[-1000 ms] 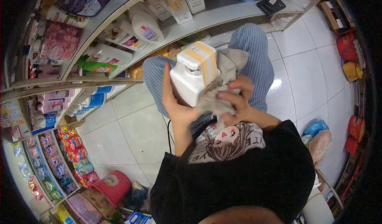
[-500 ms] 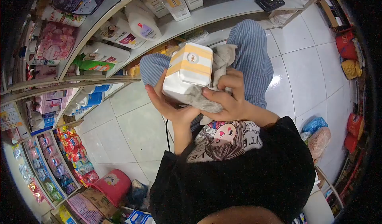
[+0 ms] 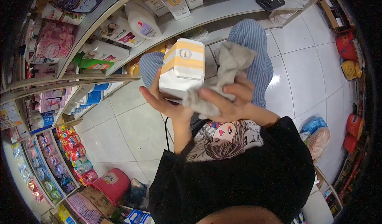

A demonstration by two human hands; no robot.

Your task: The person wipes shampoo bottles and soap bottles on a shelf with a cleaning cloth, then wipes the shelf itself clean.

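A white box-shaped container with yellow bands and a round emblem is held up over my lap. My left hand grips it from the left and below, thumb along its side. In my right hand is a crumpled grey cloth, its upper part bunched above the fingers and its lower part lying at the container's bottom right corner. Striped trousers show behind the hands.
A shelf at the front carries shampoo bottles and upright boxes. A black tray sits at its right end. Snack-like packets fill racks on the left. A pink bucket stands behind on the tiled floor.
The cloth has come away from the container's right side as my right hand shifts right. The container has moved slightly left and tilted more upright in my left hand.
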